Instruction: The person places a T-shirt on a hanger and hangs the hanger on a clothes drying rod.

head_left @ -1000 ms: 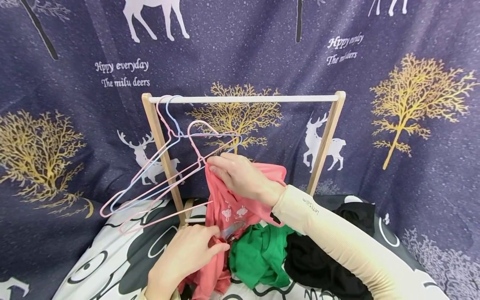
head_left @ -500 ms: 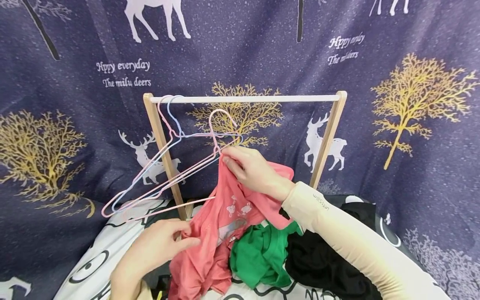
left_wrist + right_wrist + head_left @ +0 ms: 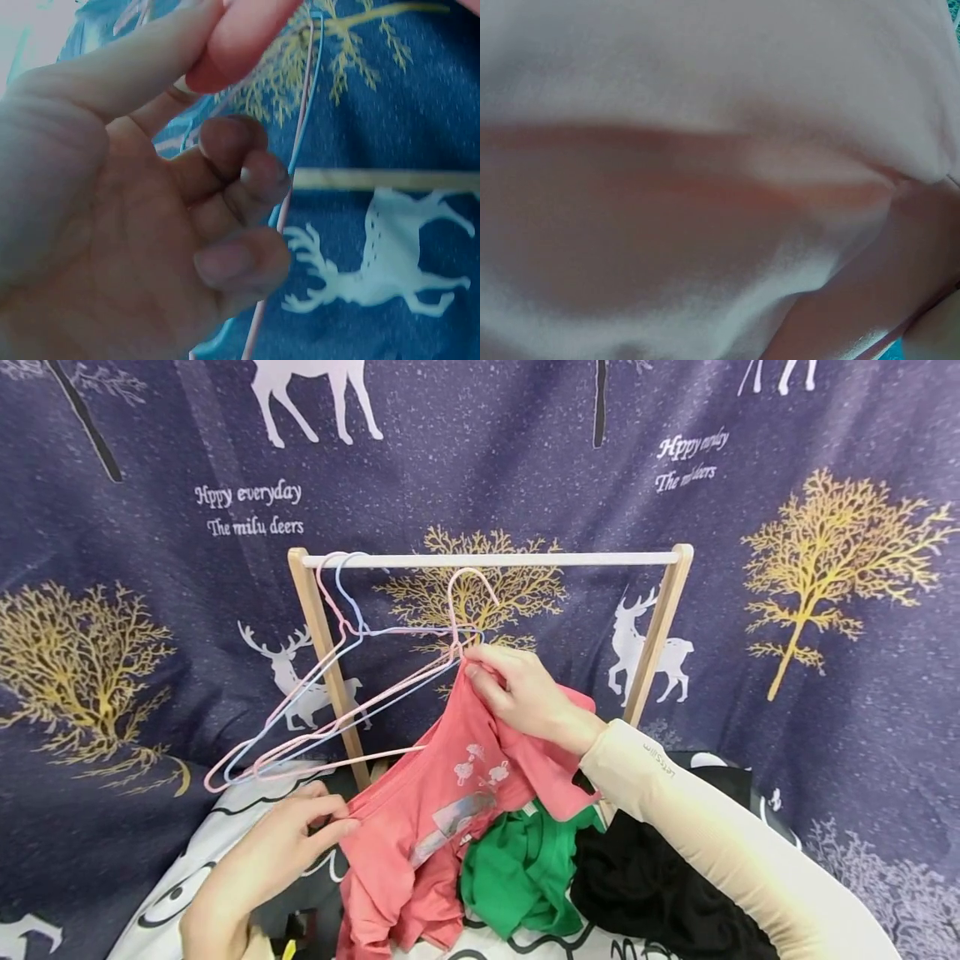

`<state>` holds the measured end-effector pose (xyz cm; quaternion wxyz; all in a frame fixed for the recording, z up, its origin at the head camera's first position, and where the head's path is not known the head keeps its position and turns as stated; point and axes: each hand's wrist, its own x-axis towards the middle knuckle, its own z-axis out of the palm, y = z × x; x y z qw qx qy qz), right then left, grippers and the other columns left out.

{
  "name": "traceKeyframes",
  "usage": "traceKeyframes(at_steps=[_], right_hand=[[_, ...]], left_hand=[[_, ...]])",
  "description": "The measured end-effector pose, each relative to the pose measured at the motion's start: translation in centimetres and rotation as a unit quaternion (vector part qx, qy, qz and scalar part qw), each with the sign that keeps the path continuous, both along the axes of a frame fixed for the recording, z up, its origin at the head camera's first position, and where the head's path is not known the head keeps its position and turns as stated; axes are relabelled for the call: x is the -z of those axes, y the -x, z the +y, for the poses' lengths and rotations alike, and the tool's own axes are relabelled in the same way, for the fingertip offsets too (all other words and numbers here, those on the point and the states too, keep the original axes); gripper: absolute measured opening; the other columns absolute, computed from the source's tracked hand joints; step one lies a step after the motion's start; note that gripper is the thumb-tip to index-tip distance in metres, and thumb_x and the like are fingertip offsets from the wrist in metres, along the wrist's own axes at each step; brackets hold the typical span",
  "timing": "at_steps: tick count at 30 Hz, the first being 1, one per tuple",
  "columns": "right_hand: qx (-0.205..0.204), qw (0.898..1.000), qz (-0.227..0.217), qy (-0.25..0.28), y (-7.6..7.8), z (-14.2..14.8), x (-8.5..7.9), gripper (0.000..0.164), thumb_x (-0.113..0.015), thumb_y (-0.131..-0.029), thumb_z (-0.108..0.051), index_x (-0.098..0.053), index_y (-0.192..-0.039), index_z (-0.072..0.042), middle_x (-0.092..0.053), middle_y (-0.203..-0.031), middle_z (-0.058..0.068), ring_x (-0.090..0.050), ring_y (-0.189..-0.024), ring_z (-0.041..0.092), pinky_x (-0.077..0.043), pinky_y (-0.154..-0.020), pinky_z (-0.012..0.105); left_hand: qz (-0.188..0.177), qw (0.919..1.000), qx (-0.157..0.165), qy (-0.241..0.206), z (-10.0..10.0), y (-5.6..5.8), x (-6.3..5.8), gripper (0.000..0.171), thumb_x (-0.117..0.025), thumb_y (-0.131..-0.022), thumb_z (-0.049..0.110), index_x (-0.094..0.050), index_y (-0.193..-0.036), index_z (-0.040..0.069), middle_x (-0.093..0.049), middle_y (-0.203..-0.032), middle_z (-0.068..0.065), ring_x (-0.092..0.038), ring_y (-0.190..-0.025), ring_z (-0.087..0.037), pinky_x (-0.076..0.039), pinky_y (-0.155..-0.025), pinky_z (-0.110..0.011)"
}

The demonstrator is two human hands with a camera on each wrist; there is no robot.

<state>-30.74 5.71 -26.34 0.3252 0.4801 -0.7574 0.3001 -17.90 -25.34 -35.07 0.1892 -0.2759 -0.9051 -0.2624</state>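
In the head view my right hand [image 3: 525, 689] pinches the neckline of a coral-pink T-shirt [image 3: 450, 743] close below the hook of a pink hanger [image 3: 452, 602]. One side of that hanger slopes out to the left, bare of cloth, while the other is hidden by the shirt. My left hand [image 3: 277, 852] pinches the shirt's edge at lower left and draws it sideways. Up close in the left wrist view, pink cloth [image 3: 247, 37] sits between thumb and forefinger, the other fingers curled. Folds of the shirt [image 3: 667, 240] fill the right wrist view.
A wooden rack with a white rail [image 3: 570, 559] stands ahead. From its left end hang a pink hanger [image 3: 318, 581] and a blue hanger [image 3: 351, 602]. A green garment [image 3: 517, 877] and a black garment [image 3: 652, 885] lie below on the patterned bedding [image 3: 180, 893].
My right hand has risen rightward with the shirt's neckline and the pink hanger. The left hand has moved left, stretching the shirt's edge out.
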Motion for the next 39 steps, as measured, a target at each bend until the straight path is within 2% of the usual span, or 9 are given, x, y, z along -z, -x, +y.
traceKeyframes(at_steps=[4,10,14,18,20,25,32,36,39], right_hand=[[-0.02,1.0,-0.008,-0.005,0.0,0.2,0.2,0.021,-0.056,-0.099,-0.01,-0.065,-0.116,-0.003,-0.066,-0.111,0.009,-0.059,-0.088,0.014,-0.047,-0.079,0.03],[-0.041,0.999,0.005,-0.009,0.1,0.6,0.3,0.021,-0.058,-0.098,-0.008,-0.065,-0.116,-0.003,-0.066,-0.11,0.008,-0.056,-0.082,0.012,-0.045,-0.075,0.028],[-0.043,0.999,0.019,-0.005,0.2,0.9,0.4,0.021,-0.058,-0.097,-0.007,-0.065,-0.116,-0.002,-0.066,-0.109,0.009,-0.057,-0.082,0.012,-0.046,-0.076,0.029],[-0.04,0.999,0.026,0.009,0.3,1.1,0.6,0.02,-0.059,-0.096,-0.006,-0.066,-0.115,-0.002,-0.067,-0.107,0.008,-0.055,-0.076,0.012,-0.046,-0.074,0.03],[-0.039,0.999,0.029,0.011,0.4,1.1,0.7,0.02,-0.059,-0.096,-0.006,-0.066,-0.114,-0.001,-0.067,-0.106,0.008,-0.055,-0.074,0.011,-0.046,-0.073,0.029],[-0.036,0.999,0.038,0.008,0.3,0.9,0.9,0.02,-0.058,-0.097,-0.009,-0.066,-0.114,-0.002,-0.068,-0.106,0.007,-0.056,-0.075,0.01,-0.046,-0.071,0.027],[-0.046,0.996,0.075,-0.026,0.1,1.0,1.3,0.02,-0.059,-0.096,-0.007,-0.066,-0.114,-0.004,-0.066,-0.093,0.001,-0.055,-0.073,0.01,-0.047,-0.071,0.029],[-0.049,0.995,0.082,-0.037,0.0,0.9,1.6,0.018,-0.059,-0.096,-0.008,-0.066,-0.113,-0.006,-0.065,-0.092,-0.001,-0.055,-0.075,0.009,-0.047,-0.072,0.029],[-0.044,0.994,0.082,-0.05,-0.1,0.7,1.9,0.019,-0.059,-0.096,-0.01,-0.066,-0.114,-0.007,-0.066,-0.094,-0.001,-0.057,-0.079,0.008,-0.048,-0.073,0.028]], left_hand=[[0.025,0.9988,0.012,-0.039,-1.7,-0.5,0.0,0.026,-0.073,-0.087,0.011,-0.062,-0.08,0.034,-0.048,-0.078,0.018,-0.044,-0.07,0.0,-0.036,-0.06,-0.019],[0.006,0.9978,-0.016,-0.064,-3.5,-1.4,-0.4,0.026,-0.071,-0.089,0.01,-0.065,-0.084,0.035,-0.055,-0.082,0.016,-0.047,-0.072,-0.003,-0.039,-0.057,-0.021],[0.004,0.9961,-0.011,-0.087,-3.9,-1.6,-0.4,0.026,-0.071,-0.089,0.007,-0.067,-0.085,0.032,-0.057,-0.082,0.013,-0.049,-0.074,-0.005,-0.039,-0.061,-0.021],[0.051,0.9936,-0.009,-0.1,-4.5,-1.9,-0.4,0.03,-0.069,-0.087,-0.002,-0.067,-0.088,0.028,-0.061,-0.087,0.008,-0.051,-0.079,-0.003,-0.038,-0.067,-0.018],[0.072,0.9917,-0.013,-0.106,-4.8,-2.2,-0.6,0.031,-0.068,-0.087,-0.005,-0.067,-0.088,0.026,-0.062,-0.089,0.007,-0.051,-0.08,-0.002,-0.039,-0.065,-0.018],[0.074,0.9876,-0.053,-0.128,-5.3,-2.6,-1.2,0.03,-0.065,-0.089,-0.006,-0.067,-0.087,0.023,-0.059,-0.087,0.009,-0.05,-0.079,-0.001,-0.038,-0.06,-0.021],[0.08,0.9815,-0.055,-0.164,-5.0,-3.0,-1.8,0.028,-0.061,-0.091,-0.009,-0.064,-0.084,0.018,-0.05,-0.078,0.009,-0.044,-0.072,-0.004,-0.035,-0.061,-0.02],[0.06,0.9807,-0.104,-0.154,-4.1,-2.6,-1.8,0.02,-0.062,-0.095,0.002,-0.064,-0.087,0.02,-0.051,-0.077,0.01,-0.046,-0.073,-0.003,-0.035,-0.058,-0.023],[0.048,0.9792,-0.137,-0.142,-3.1,-2.2,-1.8,0.013,-0.062,-0.097,0.01,-0.064,-0.09,0.021,-0.056,-0.078,0.008,-0.052,-0.076,-0.002,-0.042,-0.059,-0.023]])
